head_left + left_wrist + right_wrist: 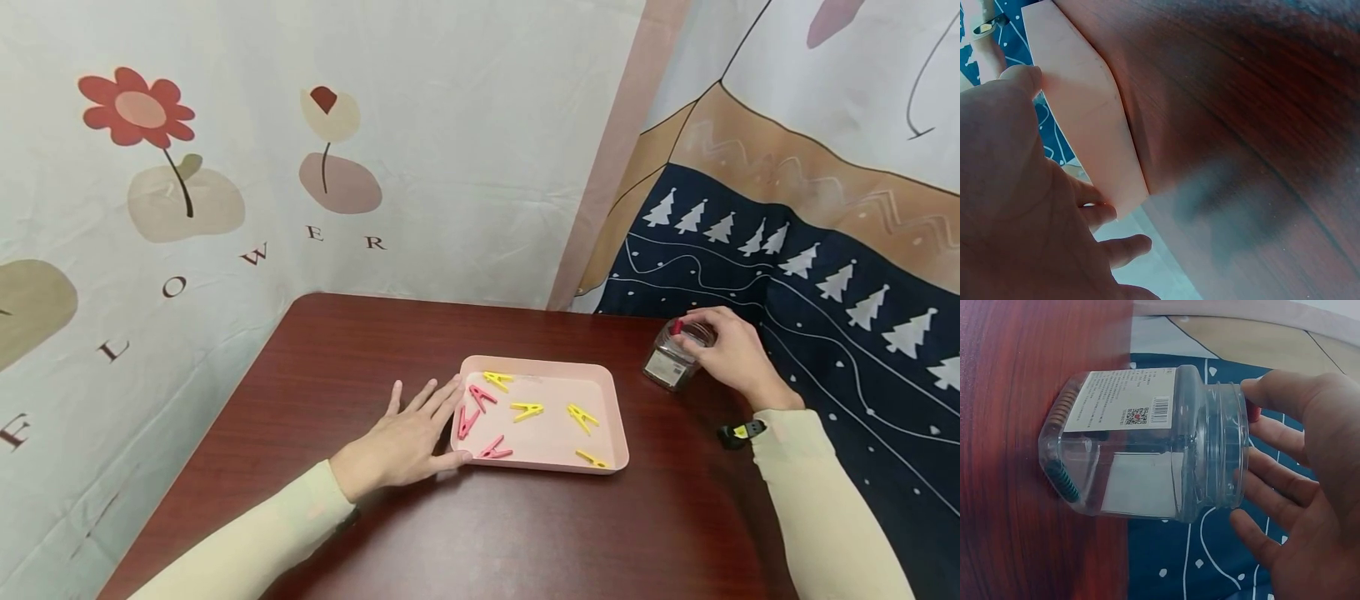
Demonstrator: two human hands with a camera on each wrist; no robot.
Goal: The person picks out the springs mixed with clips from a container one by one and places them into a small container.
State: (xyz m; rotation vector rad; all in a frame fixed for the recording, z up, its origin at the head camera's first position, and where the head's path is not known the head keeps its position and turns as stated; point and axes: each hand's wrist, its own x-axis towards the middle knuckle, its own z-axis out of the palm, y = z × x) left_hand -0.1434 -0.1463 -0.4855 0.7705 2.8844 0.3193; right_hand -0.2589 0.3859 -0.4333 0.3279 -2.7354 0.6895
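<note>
My left hand [405,437] lies with fingers spread against the left side of a pink tray [551,454], the thumb touching its near corner. Inside the tray are three pink clothespins [496,448] and several yellow clothespins [527,411]. At the right, a clear plastic jar [666,367] with a white label [1129,400] stands upright and lidless on the table. My right hand [731,354] is over its mouth, thumb and index finger pinching a small red piece [1253,412] at the rim. Most of that piece is hidden by the fingers, so its kind cannot be told.
The dark red-brown wooden table [555,533] ends just behind the jar and tray. A pale curtain with flower prints [465,167] hangs behind, and a dark blue tree-patterned cloth [825,333] hangs close on the right. A black band [741,434] is on the right wrist.
</note>
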